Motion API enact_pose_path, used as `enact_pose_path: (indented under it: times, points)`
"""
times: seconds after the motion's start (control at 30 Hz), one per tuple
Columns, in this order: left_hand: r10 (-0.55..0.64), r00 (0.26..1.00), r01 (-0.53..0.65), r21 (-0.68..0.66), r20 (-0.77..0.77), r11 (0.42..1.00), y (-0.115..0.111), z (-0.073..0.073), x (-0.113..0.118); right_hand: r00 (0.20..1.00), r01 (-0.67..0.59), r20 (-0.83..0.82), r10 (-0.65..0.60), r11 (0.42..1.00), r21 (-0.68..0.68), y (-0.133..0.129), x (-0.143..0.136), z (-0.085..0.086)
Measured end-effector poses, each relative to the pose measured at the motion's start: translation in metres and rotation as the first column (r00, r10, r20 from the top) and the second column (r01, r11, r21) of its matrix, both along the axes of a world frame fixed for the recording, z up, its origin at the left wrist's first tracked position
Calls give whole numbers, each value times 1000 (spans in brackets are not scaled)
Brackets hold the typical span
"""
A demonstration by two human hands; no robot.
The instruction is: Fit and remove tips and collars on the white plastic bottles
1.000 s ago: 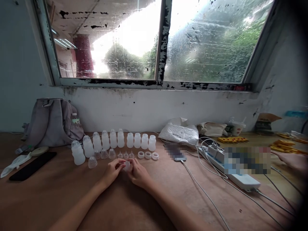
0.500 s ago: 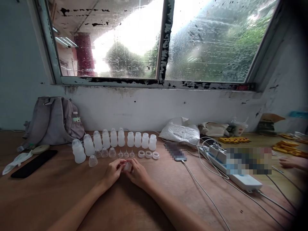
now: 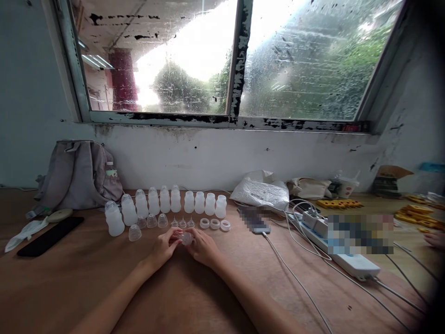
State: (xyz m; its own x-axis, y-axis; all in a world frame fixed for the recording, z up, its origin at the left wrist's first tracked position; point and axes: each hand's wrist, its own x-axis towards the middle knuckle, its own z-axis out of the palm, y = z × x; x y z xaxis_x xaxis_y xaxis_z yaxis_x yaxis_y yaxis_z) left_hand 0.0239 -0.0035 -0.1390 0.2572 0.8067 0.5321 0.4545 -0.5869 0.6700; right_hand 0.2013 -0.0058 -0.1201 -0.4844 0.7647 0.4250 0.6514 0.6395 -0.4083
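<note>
My left hand (image 3: 166, 243) and my right hand (image 3: 202, 246) meet at the table's middle, fingers closed around a small translucent bottle nipple (image 3: 187, 238). Fingers partly cover it, and I cannot tell whether a collar ring is fitted on it. Just beyond stand three clear nipples (image 3: 182, 222) with their tips up. To their right lie three white collar rings (image 3: 214, 224); to their left are several clear dome caps (image 3: 135, 233). Behind these runs a row of frosted baby bottles: capped ones (image 3: 114, 220) on the left, open-topped ones (image 3: 210, 204) on the right.
A grey backpack (image 3: 81, 174) and a black phone (image 3: 50, 236) are at the left. On the right lie a charging phone (image 3: 260, 228), a white power strip (image 3: 354, 264) with cables, and a silvery bag (image 3: 260, 190). Another person's hand (image 3: 434, 239) shows at the right edge near yellow parts (image 3: 415, 213).
The nipple between my hands has turned and shows more of its clear round side. My right hand has shifted slightly right. The other person's hand has drawn back toward the right edge.
</note>
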Motion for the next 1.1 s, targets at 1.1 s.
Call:
enact_pose_path:
  times: [1.1]
  points:
    - [323,873,-314,86,-367,946,32,-9,-26,805,563,321,-499,813,-147,23,30,3]
